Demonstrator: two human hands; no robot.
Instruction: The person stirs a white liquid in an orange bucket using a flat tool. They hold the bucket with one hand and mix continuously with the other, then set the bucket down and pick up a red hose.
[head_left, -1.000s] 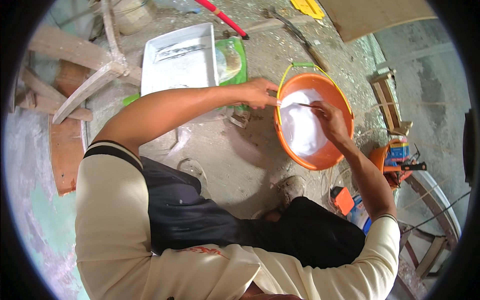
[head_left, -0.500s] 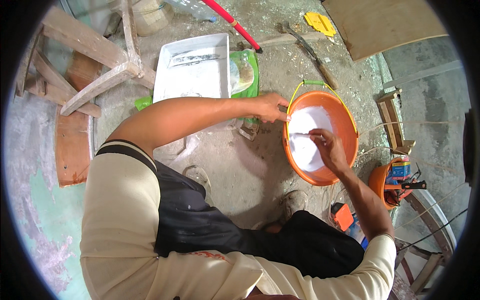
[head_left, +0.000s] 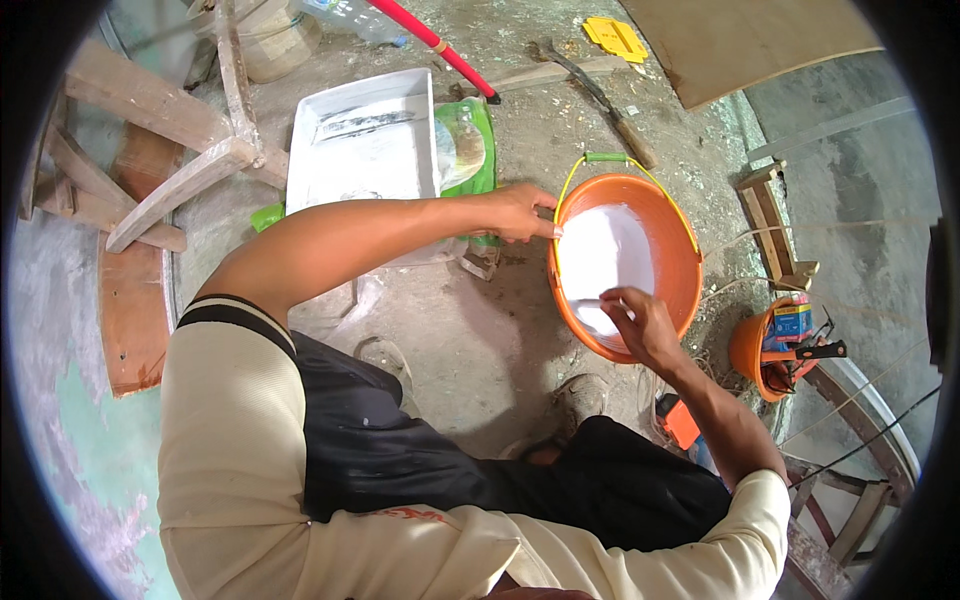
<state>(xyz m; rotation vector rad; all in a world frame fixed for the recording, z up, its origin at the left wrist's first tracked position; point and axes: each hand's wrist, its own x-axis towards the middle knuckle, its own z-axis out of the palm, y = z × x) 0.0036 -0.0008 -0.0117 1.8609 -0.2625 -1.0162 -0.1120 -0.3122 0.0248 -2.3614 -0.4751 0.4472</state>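
My left hand (head_left: 522, 216) grips the left rim of an orange bucket (head_left: 678, 270) with a yellow handle and green grip. Inside the bucket is smooth white liquid (head_left: 606, 250). My right hand (head_left: 640, 325) is over the near part of the bucket, fingers pinched on a thin stirrer (head_left: 590, 304), mostly hidden by the liquid and fingers. Left of the bucket, behind my left forearm, a white paint tray (head_left: 360, 150) lies on a green bag (head_left: 470, 135).
Wooden frames (head_left: 180, 110) stand at left, near a pale bucket (head_left: 268, 50). A red pole (head_left: 460, 60), long-handled tool (head_left: 625, 125) and yellow plastic piece (head_left: 615, 40) lie beyond. Right are a wooden piece (head_left: 770, 225), a small tool-filled orange bucket (head_left: 748, 350) and cords.
My right hand has moved toward me through the bucket, from its middle to its near part. My left hand stays at the rim. The whole view has shifted slightly.
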